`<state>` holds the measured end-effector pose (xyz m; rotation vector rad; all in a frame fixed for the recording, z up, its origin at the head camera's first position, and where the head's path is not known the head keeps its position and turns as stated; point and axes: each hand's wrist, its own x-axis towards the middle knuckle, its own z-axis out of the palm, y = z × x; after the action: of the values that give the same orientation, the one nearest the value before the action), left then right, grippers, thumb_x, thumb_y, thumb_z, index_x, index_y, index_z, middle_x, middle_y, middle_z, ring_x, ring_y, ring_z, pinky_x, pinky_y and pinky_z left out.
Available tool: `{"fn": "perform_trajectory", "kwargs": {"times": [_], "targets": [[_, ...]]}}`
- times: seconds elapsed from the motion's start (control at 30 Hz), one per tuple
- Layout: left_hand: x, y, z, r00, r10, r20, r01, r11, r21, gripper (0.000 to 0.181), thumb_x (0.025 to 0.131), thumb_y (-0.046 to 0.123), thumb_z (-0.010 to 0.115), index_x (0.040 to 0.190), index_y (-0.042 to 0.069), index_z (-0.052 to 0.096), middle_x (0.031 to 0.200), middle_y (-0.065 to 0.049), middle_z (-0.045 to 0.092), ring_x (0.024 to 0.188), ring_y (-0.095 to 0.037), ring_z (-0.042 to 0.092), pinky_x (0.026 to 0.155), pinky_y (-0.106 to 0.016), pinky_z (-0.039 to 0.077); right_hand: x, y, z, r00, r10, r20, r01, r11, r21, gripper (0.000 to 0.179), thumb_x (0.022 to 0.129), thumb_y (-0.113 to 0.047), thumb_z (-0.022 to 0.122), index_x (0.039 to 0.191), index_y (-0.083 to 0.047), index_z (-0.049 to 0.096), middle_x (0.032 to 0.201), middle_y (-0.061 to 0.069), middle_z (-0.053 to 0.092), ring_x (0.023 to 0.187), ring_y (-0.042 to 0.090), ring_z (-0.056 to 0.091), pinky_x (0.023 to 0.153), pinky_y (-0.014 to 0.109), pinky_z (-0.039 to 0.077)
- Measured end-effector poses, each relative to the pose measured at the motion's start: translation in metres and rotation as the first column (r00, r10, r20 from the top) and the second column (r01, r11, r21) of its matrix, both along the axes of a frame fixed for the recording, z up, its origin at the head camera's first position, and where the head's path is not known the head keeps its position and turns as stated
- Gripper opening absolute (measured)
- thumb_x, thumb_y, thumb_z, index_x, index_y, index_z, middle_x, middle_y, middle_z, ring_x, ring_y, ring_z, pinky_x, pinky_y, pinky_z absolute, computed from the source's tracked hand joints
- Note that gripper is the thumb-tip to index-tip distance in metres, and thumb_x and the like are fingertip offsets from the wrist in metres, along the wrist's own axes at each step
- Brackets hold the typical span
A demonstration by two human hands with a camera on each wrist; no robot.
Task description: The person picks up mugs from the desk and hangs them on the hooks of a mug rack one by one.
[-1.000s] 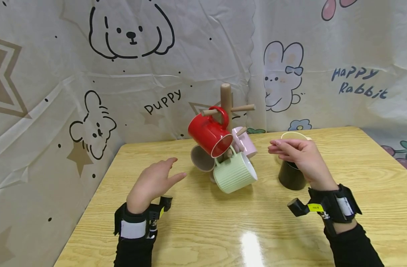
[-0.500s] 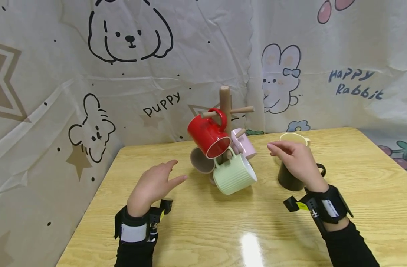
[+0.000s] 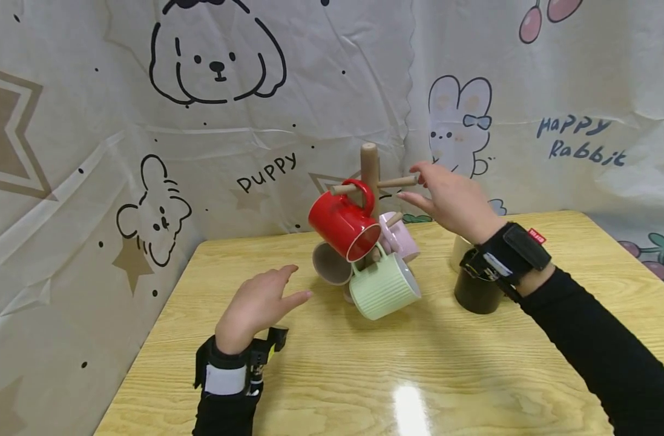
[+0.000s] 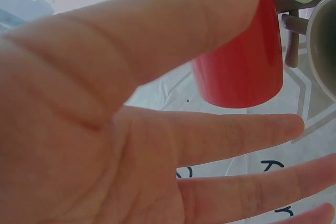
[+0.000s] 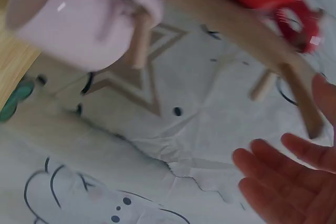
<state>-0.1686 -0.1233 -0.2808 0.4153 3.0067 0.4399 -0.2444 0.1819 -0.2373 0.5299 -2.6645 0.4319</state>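
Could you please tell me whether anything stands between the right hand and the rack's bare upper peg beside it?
Nothing visible does: the right hand is beside the tip of the bare peg, and the red mug hangs on another peg, further left in the head view.

A wooden mug tree (image 3: 369, 166) is stood on the table (image 3: 332, 369). By its handle a glossy red mug (image 3: 334, 221) is hung, mouth tilted down; beneath, a ribbed pale-green mug (image 3: 383, 293) is slanted. Behind them, a pink mug (image 3: 404, 241) and a taupe mug (image 3: 330, 263) are partly hidden.
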Motion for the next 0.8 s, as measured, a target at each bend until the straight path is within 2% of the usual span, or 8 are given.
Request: {"fn": "perform_trajectory", "kwargs": {"times": [0.13, 0.27, 0.4, 0.57, 0.63, 0.8], "targets": [[-0.001, 0.002, -0.002, 1.000, -0.008, 0.008, 0.008, 1.000, -0.005, 0.058, 0.088, 0.037, 0.058, 0.131, 0.000, 0.047, 0.118, -0.017, 0.061, 0.107, -0.032, 0.059, 0.088, -0.047, 0.048, -0.012, -0.007, -0.002, 0.993, 0.026, -0.113, -0.011, 0.992, 0.128, 0.031, 0.092, -0.035, 0.054, 0.095, -0.005, 0.052, 0.079, 0.008, 0.055, 0.065, 0.021, 0.051, 0.051, 0.032, 0.044], [-0.003, 0.003, -0.004, 1.000, -0.016, 0.002, 0.016, 1.000, -0.016, 0.059, 0.088, 0.038, 0.059, 0.131, -0.001, 0.047, 0.121, -0.018, 0.060, 0.109, -0.033, 0.058, 0.090, -0.047, 0.047, -0.019, -0.008, -0.007, 0.968, 0.044, -0.245, -0.005, 0.987, 0.158, 0.032, 0.090, -0.033, 0.057, 0.078, -0.006, 0.048, 0.064, 0.005, 0.045, 0.053, 0.019, 0.043, 0.042, 0.028, 0.034], [-0.003, 0.002, -0.004, 1.000, -0.008, -0.003, 0.008, 1.000, -0.020, 0.059, 0.087, 0.038, 0.059, 0.131, 0.000, 0.047, 0.121, -0.018, 0.060, 0.110, -0.033, 0.057, 0.091, -0.047, 0.047, -0.024, -0.009, -0.009, 0.949, 0.034, -0.313, -0.002, 0.995, 0.103, 0.036, 0.087, -0.037, 0.061, 0.070, -0.009, 0.046, 0.058, 0.003, 0.044, 0.050, 0.018, 0.043, 0.039, 0.028, 0.030], [-0.002, 0.002, -0.005, 1.000, 0.013, 0.008, -0.012, 1.000, -0.023, 0.060, 0.088, 0.040, 0.058, 0.132, 0.001, 0.047, 0.124, -0.017, 0.059, 0.113, -0.033, 0.056, 0.092, -0.047, 0.046, -0.024, -0.010, -0.017, 0.932, 0.020, -0.361, -0.030, 0.999, -0.022, 0.040, 0.085, -0.035, 0.064, 0.063, -0.011, 0.041, 0.053, 0.001, 0.038, 0.048, 0.017, 0.039, 0.041, 0.026, 0.021], [-0.002, 0.002, -0.005, 1.000, 0.019, 0.008, -0.018, 0.999, -0.027, 0.060, 0.087, 0.041, 0.058, 0.131, 0.001, 0.047, 0.124, -0.017, 0.059, 0.113, -0.032, 0.056, 0.091, -0.047, 0.046, -0.023, -0.012, -0.021, 0.913, 0.019, -0.407, -0.051, 0.996, -0.068, 0.041, 0.084, -0.032, 0.066, 0.061, -0.011, 0.040, 0.052, 0.001, 0.036, 0.047, 0.017, 0.036, 0.041, 0.026, 0.020], [-0.002, 0.004, -0.004, 1.000, 0.023, 0.012, -0.022, 0.999, -0.028, 0.060, 0.087, 0.041, 0.059, 0.131, 0.002, 0.047, 0.122, -0.016, 0.060, 0.111, -0.032, 0.057, 0.089, -0.046, 0.047, -0.022, -0.020, -0.029, 0.849, 0.004, -0.529, -0.089, 0.987, -0.135, 0.038, 0.081, -0.025, 0.067, 0.059, -0.007, 0.041, 0.049, 0.003, 0.037, 0.044, 0.018, 0.036, 0.040, 0.025, 0.021]]}}
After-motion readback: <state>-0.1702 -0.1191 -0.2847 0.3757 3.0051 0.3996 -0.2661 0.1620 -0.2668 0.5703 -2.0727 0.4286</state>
